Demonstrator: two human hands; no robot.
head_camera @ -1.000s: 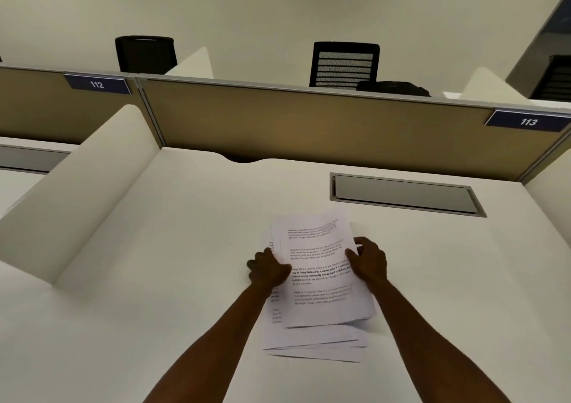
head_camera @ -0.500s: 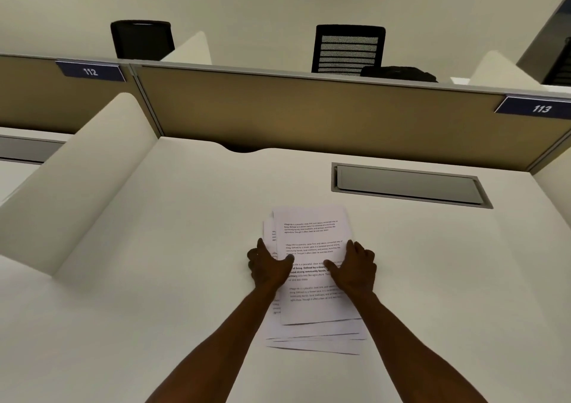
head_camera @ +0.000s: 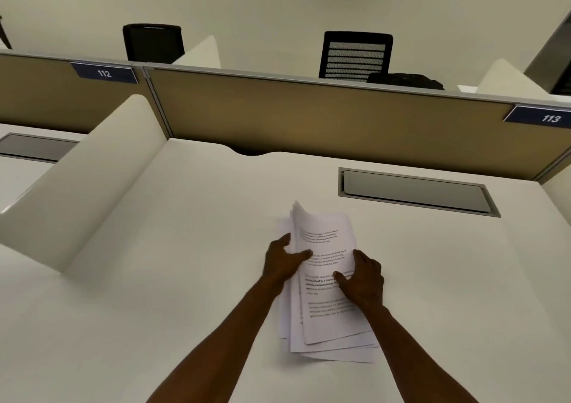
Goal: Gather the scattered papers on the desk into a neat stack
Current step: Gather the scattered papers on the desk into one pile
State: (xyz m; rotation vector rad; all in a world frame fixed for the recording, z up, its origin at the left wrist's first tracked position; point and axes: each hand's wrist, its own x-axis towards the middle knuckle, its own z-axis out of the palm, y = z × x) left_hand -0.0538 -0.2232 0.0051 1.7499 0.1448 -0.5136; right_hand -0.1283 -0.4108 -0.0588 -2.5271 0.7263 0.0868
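Observation:
Several printed white papers [head_camera: 327, 319] lie in a loose, fanned pile on the white desk [head_camera: 154, 279], their lower edges uneven. My left hand [head_camera: 282, 260] grips the pile's left edge, thumb on top, and lifts the far left corner so the sheets curl up. My right hand [head_camera: 363, 279] presses flat on the top sheet at the right side, fingers spread over the text.
A grey cable hatch [head_camera: 415, 191] is set in the desk behind the pile to the right. A tan partition [head_camera: 309, 121] closes the back, a white side divider [head_camera: 86, 192] the left. Black chairs [head_camera: 355, 55] stand beyond.
My left hand has slid to the pile's left edge and raised it, so the far corner of the sheets now curls upward. My right hand stays on the top sheet.

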